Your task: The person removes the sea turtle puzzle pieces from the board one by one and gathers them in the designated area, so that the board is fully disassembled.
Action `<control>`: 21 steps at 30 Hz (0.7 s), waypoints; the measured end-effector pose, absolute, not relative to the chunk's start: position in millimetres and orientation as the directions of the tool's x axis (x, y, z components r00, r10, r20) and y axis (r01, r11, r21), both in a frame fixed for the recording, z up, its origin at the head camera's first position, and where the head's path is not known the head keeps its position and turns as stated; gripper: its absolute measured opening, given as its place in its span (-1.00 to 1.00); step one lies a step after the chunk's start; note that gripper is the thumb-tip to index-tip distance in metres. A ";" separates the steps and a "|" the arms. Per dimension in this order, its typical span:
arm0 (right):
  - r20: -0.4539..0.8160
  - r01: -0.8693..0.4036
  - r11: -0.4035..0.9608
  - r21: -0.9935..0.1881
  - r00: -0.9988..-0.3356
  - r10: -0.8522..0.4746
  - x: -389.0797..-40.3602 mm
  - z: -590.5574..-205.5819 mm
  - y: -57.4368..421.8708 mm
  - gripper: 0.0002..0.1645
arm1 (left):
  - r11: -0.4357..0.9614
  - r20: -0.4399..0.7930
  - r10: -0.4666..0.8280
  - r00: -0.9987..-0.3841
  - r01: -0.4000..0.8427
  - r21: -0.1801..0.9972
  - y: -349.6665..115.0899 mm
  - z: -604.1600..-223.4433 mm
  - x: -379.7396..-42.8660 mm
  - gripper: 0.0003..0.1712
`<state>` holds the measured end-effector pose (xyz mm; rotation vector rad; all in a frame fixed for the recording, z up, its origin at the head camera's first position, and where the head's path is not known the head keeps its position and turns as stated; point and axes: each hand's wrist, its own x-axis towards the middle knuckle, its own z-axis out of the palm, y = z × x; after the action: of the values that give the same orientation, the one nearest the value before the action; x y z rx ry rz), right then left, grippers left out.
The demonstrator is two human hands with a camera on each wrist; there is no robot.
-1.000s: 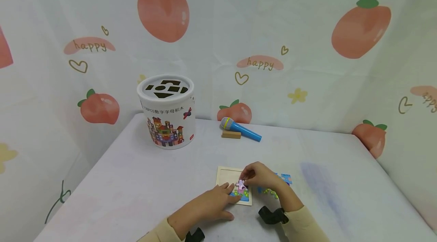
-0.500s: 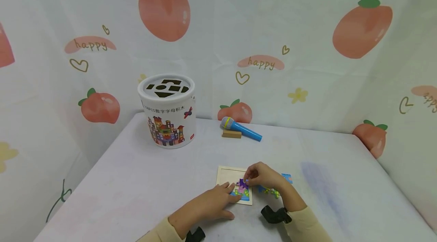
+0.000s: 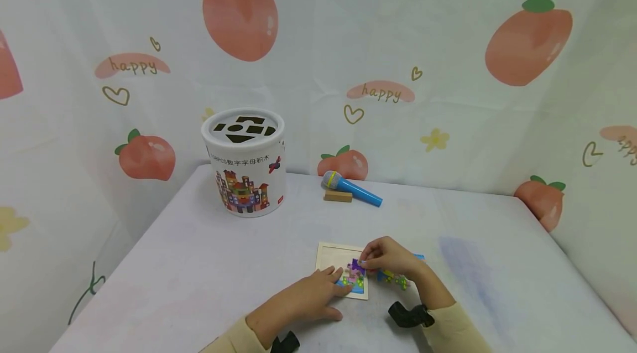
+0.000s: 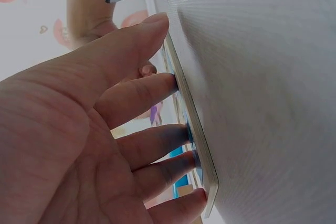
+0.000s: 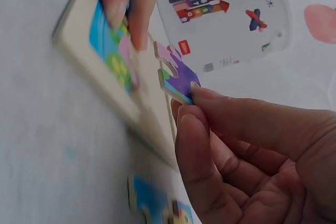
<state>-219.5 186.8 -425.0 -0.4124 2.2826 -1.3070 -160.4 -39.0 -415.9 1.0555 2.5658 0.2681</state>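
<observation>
The left hand (image 3: 309, 294), fingers spread, apparently steadies the wooden puzzle tray (image 3: 331, 255). Above its right side, the right hand (image 3: 392, 258) edge-pinches the purple jigsaw piece (image 5: 182, 78), presumably keeping its other end free.

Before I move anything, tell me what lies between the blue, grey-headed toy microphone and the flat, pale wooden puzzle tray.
In the head view: a small brown rectangular block near the microphone, then bare white tabletop up to the tray.

Loose pcs (image 3: 394, 278) part-behind R hand (image 3: 390, 256)
</observation>
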 end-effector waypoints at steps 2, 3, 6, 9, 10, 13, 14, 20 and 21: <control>-0.251 -0.021 0.505 -0.863 -0.849 -0.465 -217.5 -424.2 190.7 -0.77 | 0.707 -0.251 0.706 -0.662 0.637 0.308 -38.8 -415.9 -159.9 -0.40; -0.250 -0.022 0.511 -0.859 -0.853 -0.458 -216.5 -423.5 192.8 -0.77 | 0.709 -0.252 0.704 -0.664 0.634 0.309 -38.7 -415.9 -159.7 -0.40; -0.246 -0.018 0.524 -0.852 -0.869 -0.429 -212.8 -421.4 199.2 -0.75 | 0.715 -0.255 0.697 -0.670 0.626 0.311 -38.1 -415.4 -159.1 -0.39; -0.240 -0.014 0.531 -0.847 -0.882 -0.406 -209.5 -419.9 207.2 -0.74 | 0.724 -0.262 0.688 -0.677 0.617 0.308 -37.4 -414.9 -158.7 -0.39; -0.238 -0.011 0.530 -0.848 -0.885 -0.400 -208.6 -419.8 210.0 -0.74 | 0.728 -0.266 0.684 -0.679 0.611 0.310 -37.2 -414.7 -158.7 -0.40; -0.221 -0.022 0.525 -0.851 -0.892 -0.395 -205.9 -419.6 218.8 -0.74 | 0.734 -0.272 0.677 -0.684 0.603 0.311 -36.8 -414.7 -158.3 -0.39; -0.217 -0.023 0.522 -0.852 -0.893 -0.394 -205.0 -419.5 221.6 -0.74 | 0.735 -0.274 0.676 -0.684 0.601 0.314 -36.9 -414.7 -158.1 -0.39; -0.215 -0.014 0.508 -0.861 -0.895 -0.390 -200.3 -419.1 235.5 -0.71 | 0.733 -0.271 0.678 -0.683 0.600 0.321 -37.2 -414.8 -158.1 -0.38; -0.217 -0.010 0.510 -0.860 -0.897 -0.386 -199.6 -419.1 237.4 -0.70 | 0.732 -0.270 0.678 -0.683 0.601 0.321 -37.3 -414.7 -158.1 -0.38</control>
<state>-199.6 237.4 -419.1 -0.3278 2.3733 -1.3487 -158.1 -37.3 -414.7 0.9869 2.5643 0.2913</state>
